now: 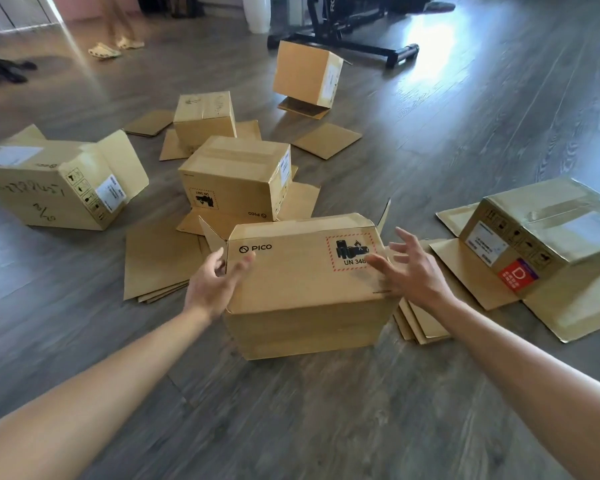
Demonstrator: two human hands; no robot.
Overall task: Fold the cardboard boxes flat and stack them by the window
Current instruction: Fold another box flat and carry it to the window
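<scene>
near box: the box point(305, 282) with the PICO logo sits on the floor point(326, 420) dead center, right between both hands, flaps sticking up at its far corners
left hand: the left hand point(212, 282) is at the box's 9 o'clock edge, fingers loose and spread, thumb lying over the top face near the logo, not really gripping anything
right hand: the right hand point(413, 268) is at the box's 3 o'clock corner, fingers splayed wide, thumb tip over the red hazard label point(349, 251); can't tell if it's actually touching
middle box: another PICO box point(236, 178) just behind at 12 o'clock, sitting on its spread flaps
far boxes: a small box point(204, 116) further back, and a tilted box point(307, 76) beyond it at 12
left box: a big box point(52, 181) with scribbles at 10 o'clock, tipped on its side
right box: a taped box point(541, 230) at 2 o'clock with a red sticker
loose sheets: flat cardboard point(156, 261) lying at 9 o'clock of the near box
background: black stand point(347, 43) at the far end
</scene>
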